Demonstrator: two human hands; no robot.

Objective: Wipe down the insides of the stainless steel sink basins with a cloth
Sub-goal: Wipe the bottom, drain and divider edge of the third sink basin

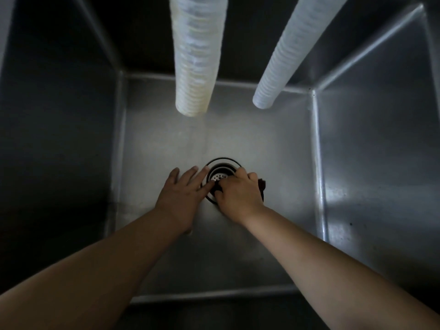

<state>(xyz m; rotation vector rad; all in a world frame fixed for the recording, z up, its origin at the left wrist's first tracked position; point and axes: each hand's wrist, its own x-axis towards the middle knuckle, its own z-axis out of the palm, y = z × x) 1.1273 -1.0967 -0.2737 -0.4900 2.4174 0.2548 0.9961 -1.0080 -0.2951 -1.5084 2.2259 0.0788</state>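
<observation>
Steel basin point(262, 139) floor is being wiped at the drain point(220, 176) by the right hand point(238, 194) gripping a dark cloth point(262, 186), the left hand point(183, 196) pressed flat alongside; walls should likely be wiped next.

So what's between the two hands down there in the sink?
The head view shows the round drain strainer between the flat left hand and the right hand, which grips a dark cloth at its edge.

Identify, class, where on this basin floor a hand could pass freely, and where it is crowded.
Free: the basin floor between the drain and the right wall, and the strip between the two hose ends and the drain. Crowded: the drain itself, where the left hand lies flat beside it and the right hand grips the dark cloth.
</observation>
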